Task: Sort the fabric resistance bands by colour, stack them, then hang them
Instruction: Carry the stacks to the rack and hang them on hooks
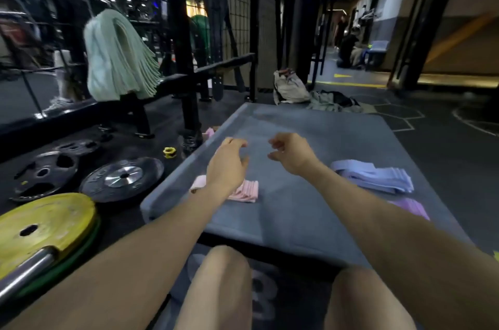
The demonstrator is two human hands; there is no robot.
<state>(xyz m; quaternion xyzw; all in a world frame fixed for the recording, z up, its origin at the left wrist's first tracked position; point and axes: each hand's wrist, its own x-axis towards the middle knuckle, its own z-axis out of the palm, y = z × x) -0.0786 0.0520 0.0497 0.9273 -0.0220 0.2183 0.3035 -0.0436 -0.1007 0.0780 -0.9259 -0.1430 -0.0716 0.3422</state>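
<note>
Head view: both hands hang above the grey mat (283, 124), holding nothing. The left hand (228, 161) has its fingers loosely curled, thumb apart; the right hand (290, 151) is the same, fingers bent and relaxed, empty. Neither touches a band.

The bands lie in sorted piles. A pink stack (247, 190) sits on the mat's left side, partly hidden under the left wrist. A blue stack (378, 178) lies on the right, and a lilac stack (413, 206) just nearer, beside the right forearm. A thick green bundle (121, 59) already hangs over a bar at far left. One more pink band (208, 132) lies off the mat's far left edge.

These are probably light, soft and floppy; a flat stack will likely slump or fan out if lifted by one end. Taking a pile from both short ends, or sliding fingers beneath its middle, looks the safer hold, since the fabric should grip rather than slip.

Writing: a large pale "8" shows on the floor between the knees; the embossed lettering on the plates (121, 178) is too blurred to read.
</note>
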